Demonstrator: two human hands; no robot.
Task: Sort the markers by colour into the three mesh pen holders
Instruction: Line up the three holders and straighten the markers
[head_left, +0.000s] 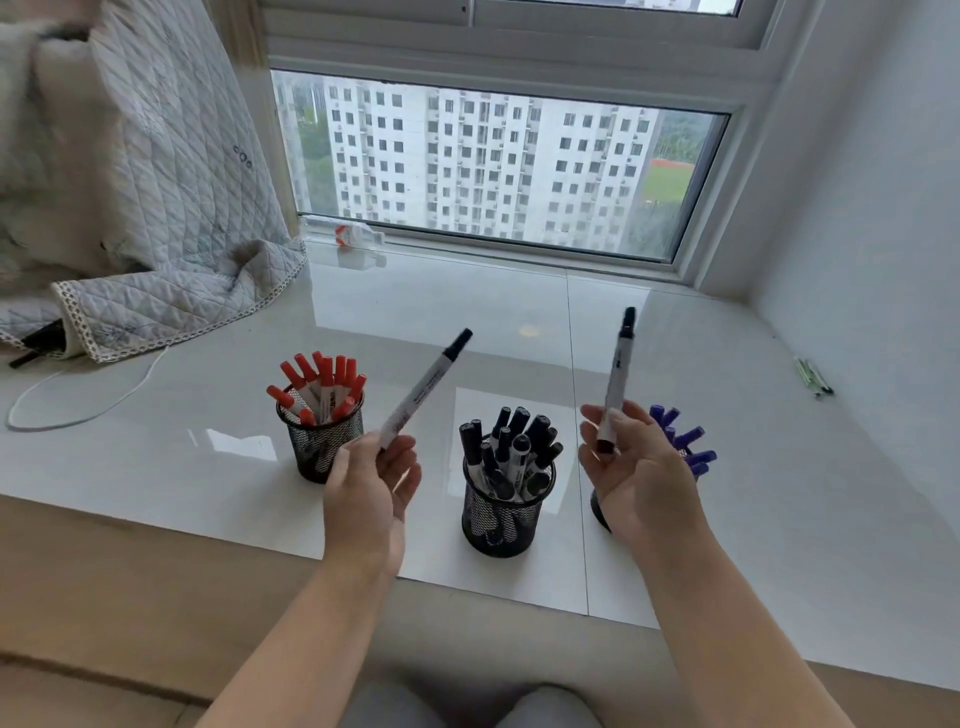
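Left hand: the left hand (370, 486) is raised in front of the red-marker holder, pinching the lower end of a black-capped marker (427, 387) whose cap tilts up and to the right.
Right hand: the right hand (636, 470) is raised to the right of the middle holder, fingers curled round the base of a second black-capped marker (616, 379) that stands nearly upright, cap up.
Middle holder: the black mesh pen holder (501, 519) stands on the white tiled sill (415, 306) between the two hands, filled with black markers (511, 452).
Red holder: left of the middle holder and a little farther back, a mesh holder (322, 441) carries red-capped markers (322, 384), partly hidden by the left hand.
Blue holder: right of the middle holder, a third holder (598, 512) is mostly hidden behind the right hand; blue-capped markers (685, 439) stick out above it.
Far left of the middle holder: a white cable (78, 410) loops across the sill and a quilted blanket (156, 208) spills onto it.
Far right: thin green sticks (813, 376) lie near the wall.
Beyond: a plastic bottle (353, 234) lies on its side by the window (498, 166).
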